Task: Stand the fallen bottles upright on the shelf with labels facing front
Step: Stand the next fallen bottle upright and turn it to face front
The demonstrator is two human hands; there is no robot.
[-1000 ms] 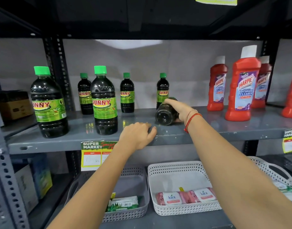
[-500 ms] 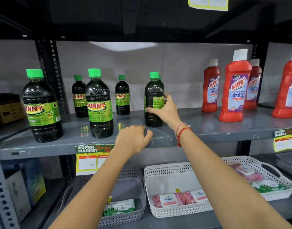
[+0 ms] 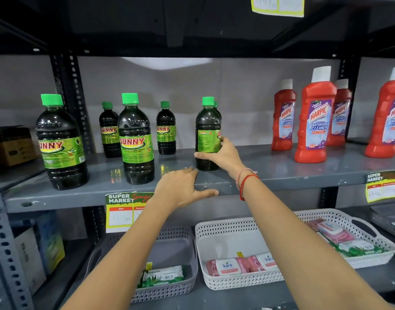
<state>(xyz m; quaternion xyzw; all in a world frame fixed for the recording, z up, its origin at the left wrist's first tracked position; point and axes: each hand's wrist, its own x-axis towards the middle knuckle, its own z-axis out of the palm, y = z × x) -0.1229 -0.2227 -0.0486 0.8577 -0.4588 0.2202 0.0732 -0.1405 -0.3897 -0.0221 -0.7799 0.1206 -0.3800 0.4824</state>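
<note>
A small dark Sunny bottle (image 3: 207,121) with a green cap stands upright on the grey shelf (image 3: 281,173). My right hand (image 3: 223,154) grips its lower body. Its label shows the small-print side to the front, with the brand name turned off to the right. Another small bottle is mostly hidden right behind it. My left hand (image 3: 183,189) rests flat on the shelf's front edge, fingers spread, holding nothing. Two large Sunny bottles (image 3: 136,139) (image 3: 60,144) and two small ones (image 3: 108,130) (image 3: 166,128) stand upright with labels facing front.
Several red Harpic bottles (image 3: 315,117) stand at the right of the same shelf. A cardboard box (image 3: 12,145) sits at the far left. Below are a grey basket (image 3: 169,265) and white baskets (image 3: 248,253) with wipe packs. Price tags hang on the shelf edge.
The bottle lay on its side one second ago; my right hand has stood it upright and is turning it. My left hand has spread its fingers on the shelf edge.
</note>
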